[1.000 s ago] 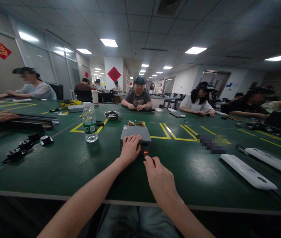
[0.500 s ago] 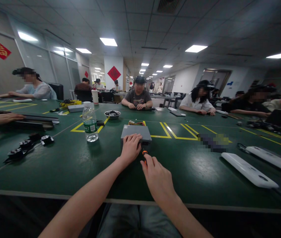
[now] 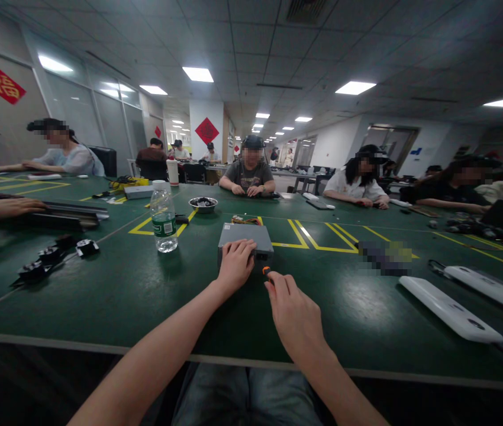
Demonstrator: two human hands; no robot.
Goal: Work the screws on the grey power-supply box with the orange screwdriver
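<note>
A grey metal box (image 3: 247, 234) with coloured wires at its far end lies on the green table (image 3: 113, 296) in front of me. My left hand (image 3: 235, 266) rests on the box's near left corner and grips it. My right hand (image 3: 294, 312) is closed around a screwdriver with an orange and black handle (image 3: 266, 271), whose tip points at the near face of the box. Most of the screwdriver is hidden by my fingers.
A water bottle (image 3: 163, 219) stands left of the box, with a small metal bowl (image 3: 202, 204) behind it. Black parts (image 3: 41, 263) lie at the left, white power strips (image 3: 450, 309) at the right. Several other people sit around the table.
My right hand with the screwdriver has shifted slightly right and up toward the box's near face. My left hand has stayed on the box.
</note>
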